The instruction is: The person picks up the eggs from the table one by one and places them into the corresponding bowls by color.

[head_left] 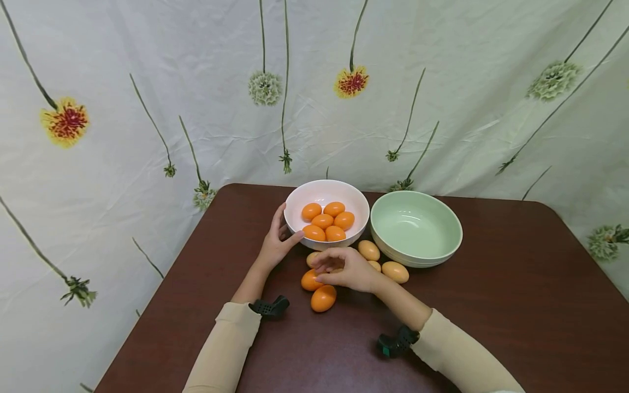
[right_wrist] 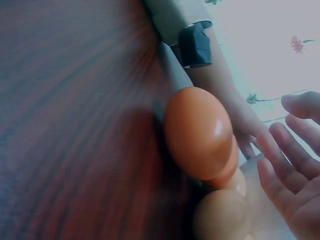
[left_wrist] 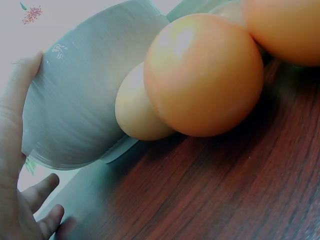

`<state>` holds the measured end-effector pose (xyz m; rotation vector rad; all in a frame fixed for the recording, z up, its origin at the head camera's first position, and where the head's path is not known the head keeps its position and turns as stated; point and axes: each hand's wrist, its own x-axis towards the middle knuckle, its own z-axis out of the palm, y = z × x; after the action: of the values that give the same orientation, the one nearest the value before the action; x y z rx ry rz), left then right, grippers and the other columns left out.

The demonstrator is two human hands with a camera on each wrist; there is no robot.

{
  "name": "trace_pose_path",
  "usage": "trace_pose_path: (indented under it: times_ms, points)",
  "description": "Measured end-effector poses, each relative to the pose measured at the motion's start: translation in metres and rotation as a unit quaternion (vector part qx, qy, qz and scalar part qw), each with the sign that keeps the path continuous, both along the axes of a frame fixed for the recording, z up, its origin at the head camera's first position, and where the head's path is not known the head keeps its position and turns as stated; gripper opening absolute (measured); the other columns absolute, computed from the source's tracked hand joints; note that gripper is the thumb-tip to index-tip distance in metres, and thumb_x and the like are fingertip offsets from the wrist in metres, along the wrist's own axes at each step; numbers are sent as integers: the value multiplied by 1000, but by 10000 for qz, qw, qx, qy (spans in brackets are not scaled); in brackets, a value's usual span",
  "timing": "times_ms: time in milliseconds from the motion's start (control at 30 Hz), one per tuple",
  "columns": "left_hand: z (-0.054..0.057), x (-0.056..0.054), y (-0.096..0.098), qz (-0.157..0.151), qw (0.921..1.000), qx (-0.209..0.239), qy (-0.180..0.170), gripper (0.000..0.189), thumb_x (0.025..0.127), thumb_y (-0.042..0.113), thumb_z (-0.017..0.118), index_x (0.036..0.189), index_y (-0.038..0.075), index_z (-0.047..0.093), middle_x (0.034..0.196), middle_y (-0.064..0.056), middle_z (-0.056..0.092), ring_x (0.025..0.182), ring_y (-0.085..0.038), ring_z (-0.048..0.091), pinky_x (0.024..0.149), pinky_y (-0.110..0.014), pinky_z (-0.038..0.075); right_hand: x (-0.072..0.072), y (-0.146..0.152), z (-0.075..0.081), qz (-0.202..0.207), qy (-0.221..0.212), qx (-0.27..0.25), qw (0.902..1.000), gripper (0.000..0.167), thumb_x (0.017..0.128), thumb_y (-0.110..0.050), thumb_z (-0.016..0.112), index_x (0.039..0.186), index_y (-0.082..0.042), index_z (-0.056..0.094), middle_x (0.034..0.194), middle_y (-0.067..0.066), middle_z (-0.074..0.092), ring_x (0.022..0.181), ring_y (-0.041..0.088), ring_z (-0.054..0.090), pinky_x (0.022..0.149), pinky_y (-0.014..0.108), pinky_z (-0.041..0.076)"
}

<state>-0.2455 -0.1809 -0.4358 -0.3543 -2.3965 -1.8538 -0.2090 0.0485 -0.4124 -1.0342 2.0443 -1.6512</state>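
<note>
My left hand [head_left: 276, 243] rests at the left side of a pinkish-white bowl [head_left: 361, 226], its thumb touching the front rim and the fingers spread by the side. In the left wrist view the thumb meets the bowl's wall [left_wrist: 85, 100] while other fingers stand apart from it. Several orange eggs [head_left: 322, 221] lie in that bowl. Above the eggs in front of it hovers my right hand [head_left: 351, 270], fingers loosely bent and holding nothing, as the right wrist view shows. Below it are two orange eggs [head_left: 323, 298] and a tan egg [head_left: 313, 259], partly hidden by the hand.
A pale green bowl [head_left: 417, 224] stands right of the white one. Several tan eggs [head_left: 395, 272] lie before it on the dark wooden table [head_left: 516, 305]. A flowered cloth [head_left: 314, 125] hangs behind the table. Both wrists wear black bands [head_left: 269, 307].
</note>
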Motion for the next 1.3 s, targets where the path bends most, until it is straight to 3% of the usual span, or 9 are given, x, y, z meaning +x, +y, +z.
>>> trace_pose_path:
  times_ms: [400,533,733,900,1067,1300]
  points:
    - [0,0,0,-19,10000,31,-34,84,93,14,65,157,9,10,161,-17,12,137,-44,34,108,-57,29,5,2,-16,553,78,48,9984,30,83,4,73,112,11,65,107,25,67,97,39,63,88,47,52]
    - [-1,-1,0,-37,10000,71,-39,85,93,13,65,157,10,10,161,-17,12,137,-44,33,108,-56,30,8,4,-18,713,188,177,9971,29,84,2,73,111,8,66,109,21,67,101,33,63,92,44,50]
    - [-1,-1,0,-36,9999,65,-74,85,93,14,66,157,10,10,161,-17,12,137,-44,33,109,-56,29,10,8,-21,763,868,757,9904,27,83,-6,77,109,-1,71,108,5,68,102,14,60,91,34,50]
    - [0,-1,0,-27,9999,33,-110,85,93,15,65,157,11,9,161,-16,11,138,-44,32,109,-56,29,13,9,-23,944,1257,1142,9809,29,81,-11,79,108,-8,72,107,-4,68,101,8,58,91,28,48]
    - [1,0,0,-26,10000,29,-88,84,93,14,65,157,11,10,161,-17,11,137,-44,33,109,-56,29,18,11,-24,1033,1325,1407,9757,34,79,-13,81,112,-9,71,109,-5,66,104,6,57,94,27,46]
    - [1,0,0,-39,10000,60,-47,84,93,13,65,156,8,9,160,-18,12,137,-45,32,108,-56,30,21,12,-26,1005,1212,1496,9761,37,79,-14,81,114,-10,70,111,-4,66,101,6,56,91,26,47]
